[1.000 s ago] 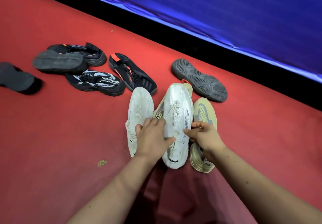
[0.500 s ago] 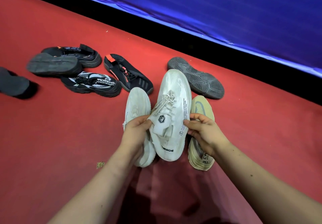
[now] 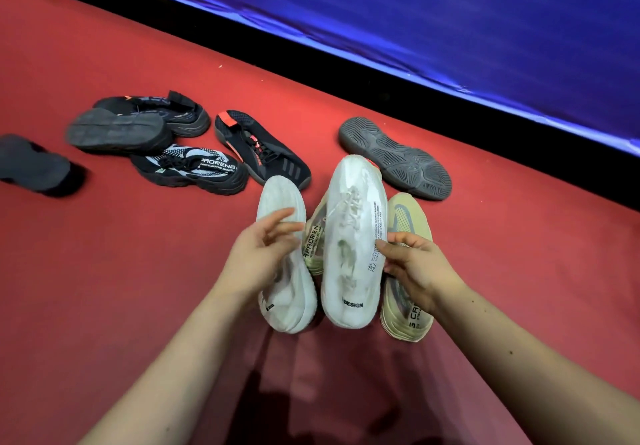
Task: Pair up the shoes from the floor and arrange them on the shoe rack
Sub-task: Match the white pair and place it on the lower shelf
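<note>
On the red floor [image 3: 138,271] before us, our left hand [image 3: 258,254] had loosened, fingers spread over one white sneaker [image 3: 280,195], while our right hand [image 3: 420,268] pinched the second white sneaker [image 3: 356,230] alongside — likely paired, rack unseen.

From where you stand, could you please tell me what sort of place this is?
Probably an indoor staged floor area: a red carpet, a shiny blue sheet along its far edge, and loose shoes scattered about, one white shoe held by the right hand.
</note>
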A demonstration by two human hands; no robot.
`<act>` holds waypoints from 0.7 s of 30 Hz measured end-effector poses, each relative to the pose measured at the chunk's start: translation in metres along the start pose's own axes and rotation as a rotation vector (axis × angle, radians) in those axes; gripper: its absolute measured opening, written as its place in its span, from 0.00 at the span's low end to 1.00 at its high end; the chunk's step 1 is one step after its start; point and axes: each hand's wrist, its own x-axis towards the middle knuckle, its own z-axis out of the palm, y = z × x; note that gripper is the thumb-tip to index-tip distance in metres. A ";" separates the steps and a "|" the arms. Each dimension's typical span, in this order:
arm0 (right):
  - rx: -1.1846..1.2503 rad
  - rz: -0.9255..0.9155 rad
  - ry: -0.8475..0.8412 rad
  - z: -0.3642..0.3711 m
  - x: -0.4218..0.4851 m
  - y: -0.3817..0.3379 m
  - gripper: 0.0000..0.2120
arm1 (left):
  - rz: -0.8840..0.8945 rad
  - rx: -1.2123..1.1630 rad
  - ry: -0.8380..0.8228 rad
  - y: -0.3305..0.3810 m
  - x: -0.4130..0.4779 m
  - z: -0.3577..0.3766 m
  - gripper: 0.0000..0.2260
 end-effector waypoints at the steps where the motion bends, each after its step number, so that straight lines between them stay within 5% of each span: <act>1: -0.038 0.016 0.018 -0.001 0.001 0.004 0.04 | 0.041 0.192 0.143 -0.005 0.001 -0.010 0.16; 3: -0.145 0.039 0.064 -0.003 0.003 0.014 0.05 | -0.040 0.629 0.368 -0.024 0.001 -0.029 0.11; 5: -0.253 0.018 0.107 -0.001 0.004 0.022 0.04 | -0.268 0.774 0.272 -0.045 0.000 -0.037 0.11; 7: -0.527 -0.073 0.157 0.002 0.005 0.025 0.01 | -0.385 0.620 0.101 -0.063 0.001 -0.037 0.14; 11: -1.135 -0.178 0.202 0.008 -0.004 0.019 0.15 | -0.420 0.397 0.073 -0.079 0.002 -0.035 0.16; 16: -1.114 -0.003 0.143 0.010 0.002 0.019 0.17 | -0.231 0.319 0.134 -0.086 -0.001 -0.044 0.14; 21: -0.816 -0.106 0.119 -0.004 -0.006 0.013 0.18 | 0.044 0.445 0.174 -0.058 -0.018 -0.038 0.15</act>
